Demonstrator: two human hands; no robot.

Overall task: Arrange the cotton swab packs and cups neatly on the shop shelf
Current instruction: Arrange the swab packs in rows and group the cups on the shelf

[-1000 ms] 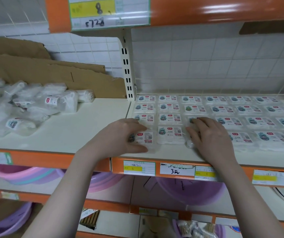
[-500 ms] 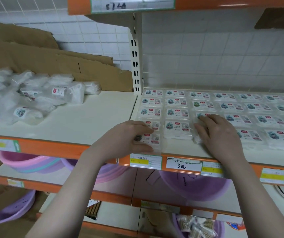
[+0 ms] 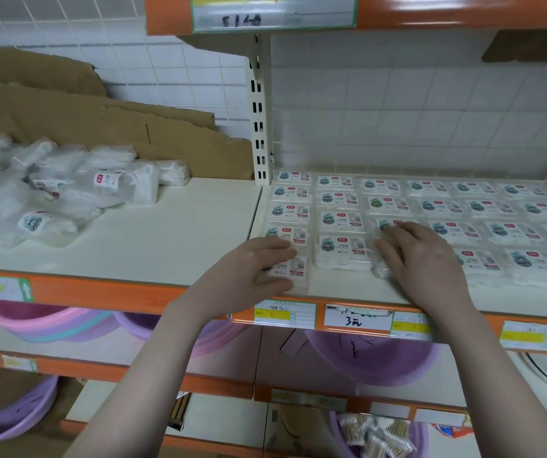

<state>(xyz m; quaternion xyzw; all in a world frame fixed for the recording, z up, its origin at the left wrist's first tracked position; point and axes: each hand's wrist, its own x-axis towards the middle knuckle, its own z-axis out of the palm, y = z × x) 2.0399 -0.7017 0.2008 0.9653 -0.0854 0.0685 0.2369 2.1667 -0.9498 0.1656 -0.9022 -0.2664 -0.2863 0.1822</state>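
I see clear glossy plastic swab packs (image 3: 341,252) on a matt cream shelf (image 3: 166,233), rough brown cardboard (image 3: 100,120) far left.

Cream shelf (image 3: 166,239): gridded swab packs (image 3: 341,223) right, loose bagged pile (image 3: 67,193) left

Bare shelf (image 3: 173,233) between loose bags (image 3: 67,190) and packs (image 3: 341,223).
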